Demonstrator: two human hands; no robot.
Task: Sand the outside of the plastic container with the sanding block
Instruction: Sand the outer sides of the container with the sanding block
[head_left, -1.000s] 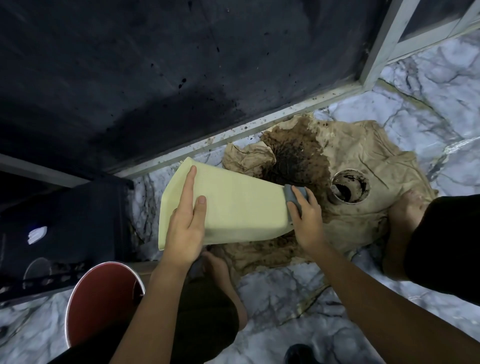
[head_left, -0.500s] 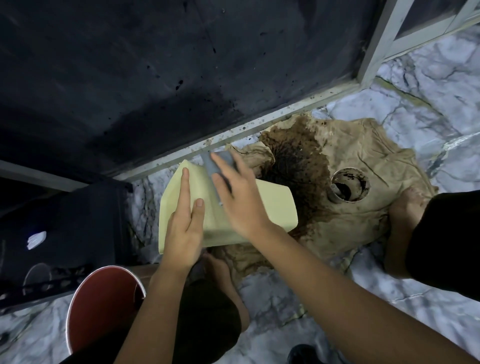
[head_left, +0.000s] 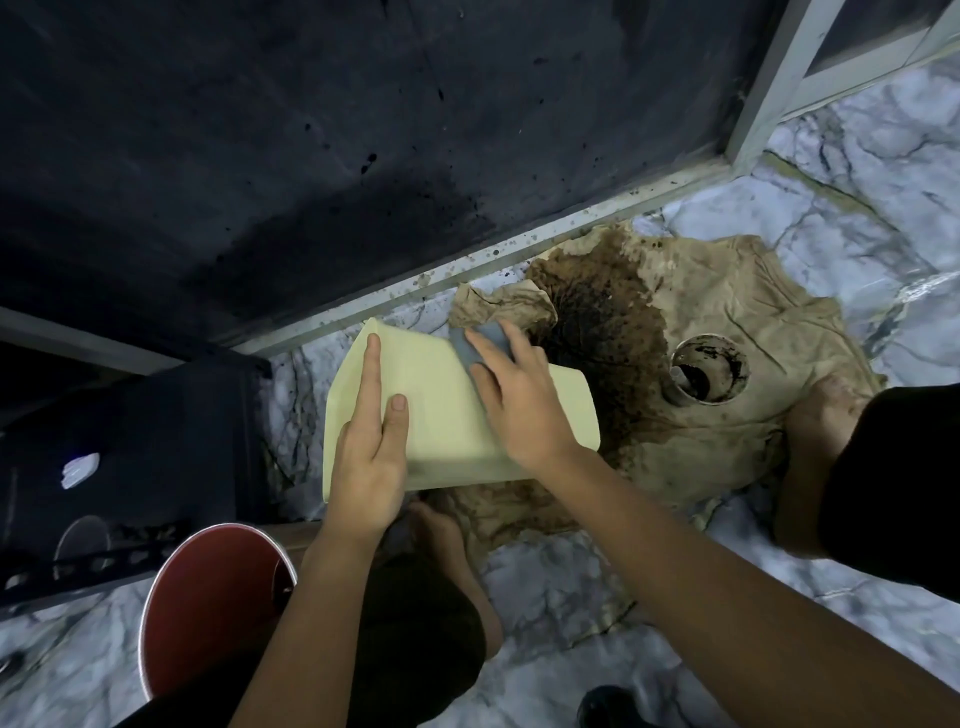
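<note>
A pale yellow container (head_left: 447, 410) lies on its side above a stained brown paper (head_left: 727, 431) spread on the marble floor (head_left: 571, 587), its wide end to the left and its narrower end to the right. The left hand (head_left: 366, 457) rests flat on the near left part of the upper face, fingers (head_left: 372, 374) straight and close together, the thumb alongside (no finger curls over the edge in this view). The right hand (head_left: 519, 400) presses a grey sanding block (head_left: 475, 345) against the far edge of the same face, about midway along the container; its fingers are extended and slightly spread over the block, and whether the thumb grips the block's side cannot be told. To the right of the container, on the paper, sits a small round cup (head_left: 709, 371) with dark residue inside. A red bucket (head_left: 208, 608) stands at near left, beside a dark metal rack (head_left: 130, 467). A bare foot (head_left: 441, 535) shows just below the container, and another (head_left: 826, 410) rests on the paper's right edge. A dark wall panel (head_left: 311, 130) with a pale frame (head_left: 467, 265) fills the far side.
</note>
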